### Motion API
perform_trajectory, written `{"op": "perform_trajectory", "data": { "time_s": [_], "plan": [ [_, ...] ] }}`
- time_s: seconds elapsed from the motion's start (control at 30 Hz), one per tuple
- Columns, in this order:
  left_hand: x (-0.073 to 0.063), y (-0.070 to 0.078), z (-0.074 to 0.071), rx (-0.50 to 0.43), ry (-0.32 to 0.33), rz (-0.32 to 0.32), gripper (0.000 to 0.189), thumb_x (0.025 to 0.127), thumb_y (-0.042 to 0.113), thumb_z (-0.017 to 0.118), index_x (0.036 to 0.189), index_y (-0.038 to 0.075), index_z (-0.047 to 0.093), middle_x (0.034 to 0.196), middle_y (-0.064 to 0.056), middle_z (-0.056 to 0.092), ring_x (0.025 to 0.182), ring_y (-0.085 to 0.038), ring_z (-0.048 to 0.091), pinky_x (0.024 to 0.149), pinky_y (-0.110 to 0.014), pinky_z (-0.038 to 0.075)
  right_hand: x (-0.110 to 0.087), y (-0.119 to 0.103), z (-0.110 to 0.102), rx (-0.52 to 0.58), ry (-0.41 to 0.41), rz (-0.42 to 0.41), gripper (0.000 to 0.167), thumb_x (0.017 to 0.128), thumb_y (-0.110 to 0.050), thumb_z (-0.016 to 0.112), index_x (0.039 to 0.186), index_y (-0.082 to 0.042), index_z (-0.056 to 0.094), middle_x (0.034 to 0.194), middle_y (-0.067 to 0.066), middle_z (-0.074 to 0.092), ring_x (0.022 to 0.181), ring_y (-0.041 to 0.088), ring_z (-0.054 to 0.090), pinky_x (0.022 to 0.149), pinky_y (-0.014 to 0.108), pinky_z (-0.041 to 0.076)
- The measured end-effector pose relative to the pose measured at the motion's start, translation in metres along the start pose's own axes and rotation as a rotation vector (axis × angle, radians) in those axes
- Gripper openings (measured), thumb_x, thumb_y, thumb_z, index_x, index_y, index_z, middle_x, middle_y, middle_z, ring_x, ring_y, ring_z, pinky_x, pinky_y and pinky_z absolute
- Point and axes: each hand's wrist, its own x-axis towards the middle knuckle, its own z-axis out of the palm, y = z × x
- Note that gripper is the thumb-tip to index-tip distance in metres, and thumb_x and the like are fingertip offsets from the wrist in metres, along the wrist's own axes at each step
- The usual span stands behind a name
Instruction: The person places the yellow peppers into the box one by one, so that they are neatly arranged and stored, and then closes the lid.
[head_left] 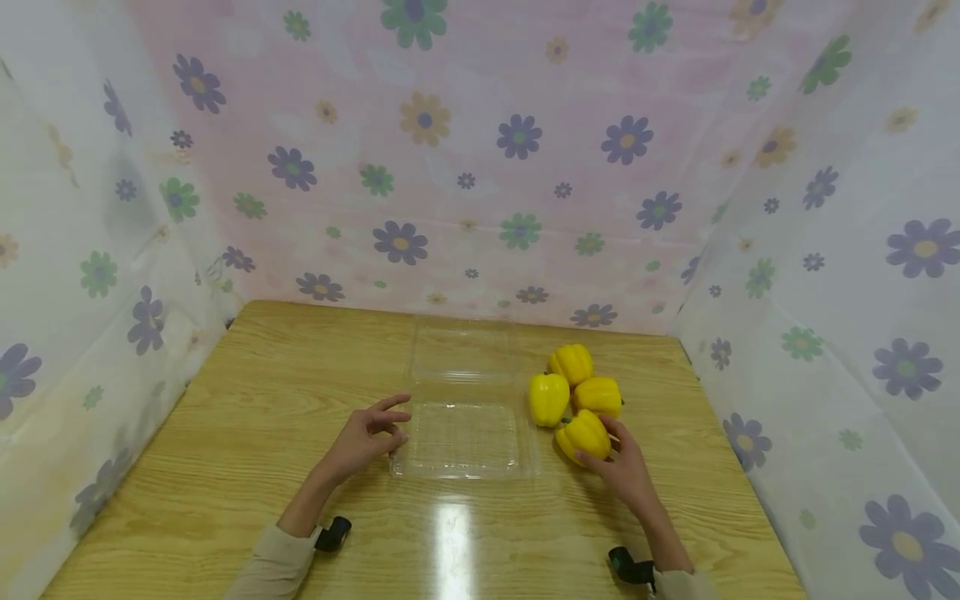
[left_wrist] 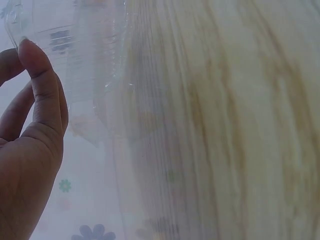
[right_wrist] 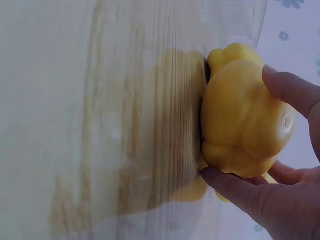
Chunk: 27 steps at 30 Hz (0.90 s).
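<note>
A clear plastic clamshell container (head_left: 465, 477) lies on the wooden table with its lid (head_left: 465, 350) folded back away from me. My left hand (head_left: 369, 437) is at its left side, and the thumb and a finger pinch the rim there; the left wrist view shows the thumb tip right at that rim (left_wrist: 14, 30). On the right, my right hand (head_left: 624, 468) grips the nearest yellow bell pepper (head_left: 583, 437), thumb on one side and fingers on the other. In the right wrist view this bell pepper (right_wrist: 245, 115) sits close over the tabletop, its blossom end facing the wrist.
Three more yellow bell peppers stand grouped just beyond the gripped one: one on the left (head_left: 549, 398), one at the back (head_left: 572, 364) and one on the right (head_left: 598, 395). Flower-printed sheets (head_left: 465, 208) enclose the table (head_left: 285, 375) at the back and both sides.
</note>
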Motion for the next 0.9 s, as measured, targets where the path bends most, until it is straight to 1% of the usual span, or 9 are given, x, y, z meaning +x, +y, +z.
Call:
{"op": "perform_trajectory", "data": {
  "time_s": [0.2, 0.27, 0.37, 0.43, 0.5, 0.73, 0.8, 0.9],
  "plan": [
    [0.0011, -0.0002, 0.0020, -0.008, 0.013, 0.005, 0.040, 0.095, 0.000, 0.070, 0.130, -0.015, 0.061, 0.157, -0.026, 0.038, 0.082, -0.013, 0.064, 0.061, -0.026, 0.056, 0.0017, 0.0022, 0.0017, -0.004, 0.016, 0.037, 0.086, 0.093, -0.030, 0.078, 0.157, 0.000, 0.028, 0.154, 0.025, 0.036, 0.139, 0.045, 0.040, 0.112, 0.059, 0.041],
    [0.0012, -0.0011, 0.0025, -0.012, 0.022, 0.009, 0.039, 0.094, 0.000, 0.070, 0.130, -0.015, 0.061, 0.157, -0.027, 0.039, 0.081, -0.018, 0.065, 0.061, -0.026, 0.056, 0.0022, 0.0035, 0.0022, 0.002, 0.020, 0.043, 0.084, 0.093, -0.030, 0.077, 0.156, 0.000, 0.029, 0.153, 0.025, 0.038, 0.139, 0.044, 0.040, 0.113, 0.059, 0.040],
    [0.0009, -0.0022, 0.0032, -0.021, 0.036, 0.013, 0.039, 0.094, 0.001, 0.071, 0.128, -0.016, 0.062, 0.156, -0.027, 0.040, 0.080, -0.020, 0.065, 0.060, -0.025, 0.056, 0.0038, 0.0057, 0.0023, 0.010, 0.021, 0.060, 0.082, 0.094, -0.027, 0.076, 0.156, 0.000, 0.029, 0.152, 0.024, 0.039, 0.139, 0.041, 0.041, 0.113, 0.057, 0.040],
    [0.0007, -0.0024, 0.0034, -0.025, 0.040, 0.017, 0.039, 0.094, 0.001, 0.071, 0.128, -0.016, 0.062, 0.156, -0.027, 0.040, 0.079, -0.019, 0.065, 0.060, -0.025, 0.056, 0.0039, 0.0066, 0.0024, 0.018, 0.028, 0.056, 0.082, 0.095, -0.026, 0.076, 0.156, 0.000, 0.029, 0.150, 0.024, 0.040, 0.138, 0.040, 0.042, 0.112, 0.056, 0.040],
    [0.0003, -0.0019, 0.0035, -0.028, 0.041, 0.019, 0.039, 0.094, 0.000, 0.071, 0.128, -0.016, 0.062, 0.156, -0.028, 0.039, 0.079, -0.014, 0.065, 0.060, -0.025, 0.056, 0.0038, 0.0071, 0.0024, 0.009, 0.030, 0.053, 0.081, 0.094, -0.025, 0.076, 0.156, 0.000, 0.029, 0.149, 0.024, 0.041, 0.136, 0.039, 0.044, 0.111, 0.054, 0.041],
    [0.0007, -0.0022, 0.0027, -0.018, 0.036, 0.022, 0.038, 0.094, 0.000, 0.070, 0.128, -0.016, 0.062, 0.156, -0.028, 0.039, 0.078, -0.015, 0.065, 0.060, -0.026, 0.056, 0.0022, 0.0067, 0.0037, -0.025, 0.057, 0.010, 0.077, 0.092, -0.028, 0.078, 0.152, -0.002, 0.036, 0.144, 0.021, 0.046, 0.129, 0.039, 0.052, 0.103, 0.047, 0.048],
    [0.0013, -0.0024, 0.0020, -0.015, 0.037, 0.024, 0.039, 0.094, 0.000, 0.071, 0.128, -0.015, 0.062, 0.156, -0.028, 0.040, 0.078, -0.016, 0.065, 0.060, -0.027, 0.057, 0.0023, 0.0057, 0.0029, -0.037, 0.062, 0.000, 0.076, 0.091, -0.027, 0.080, 0.151, -0.002, 0.039, 0.144, 0.021, 0.046, 0.128, 0.040, 0.052, 0.102, 0.047, 0.049],
    [0.0019, -0.0026, 0.0009, -0.019, 0.036, 0.022, 0.040, 0.094, 0.001, 0.071, 0.129, -0.016, 0.062, 0.156, -0.028, 0.039, 0.079, -0.019, 0.065, 0.060, -0.030, 0.058, 0.0023, 0.0036, 0.0009, -0.060, 0.070, -0.007, 0.076, 0.089, -0.026, 0.081, 0.149, -0.001, 0.041, 0.144, 0.022, 0.046, 0.129, 0.042, 0.051, 0.105, 0.053, 0.047]
  ]
}}
